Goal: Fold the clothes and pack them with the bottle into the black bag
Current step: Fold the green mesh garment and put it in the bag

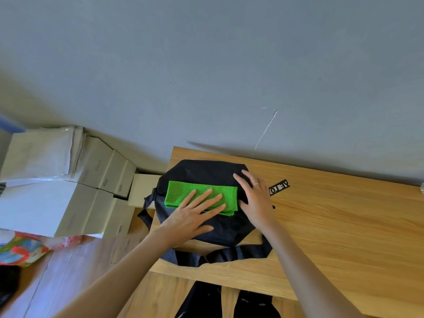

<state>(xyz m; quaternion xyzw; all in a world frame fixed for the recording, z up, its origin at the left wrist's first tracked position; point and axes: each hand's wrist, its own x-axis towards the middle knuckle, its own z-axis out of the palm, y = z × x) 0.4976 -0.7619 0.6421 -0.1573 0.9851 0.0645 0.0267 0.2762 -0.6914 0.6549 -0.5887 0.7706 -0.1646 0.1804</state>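
While flat on one black bag (206, 171), one folded green cloth (183, 191), two hands.

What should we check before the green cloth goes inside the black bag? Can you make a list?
1. Green cloth folded into a neat rectangle: ok.
2. Left hand pressing flat on the cloth: ok.
3. Right hand resting on the black bag beside the cloth: ok.
4. Bag opened to take the cloth: cannot tell, no opening shows.
5. Bottle ready nearby: cannot tell; none is clearly visible.
6. Bag fully on the table: not ok, its left end hangs over the edge.
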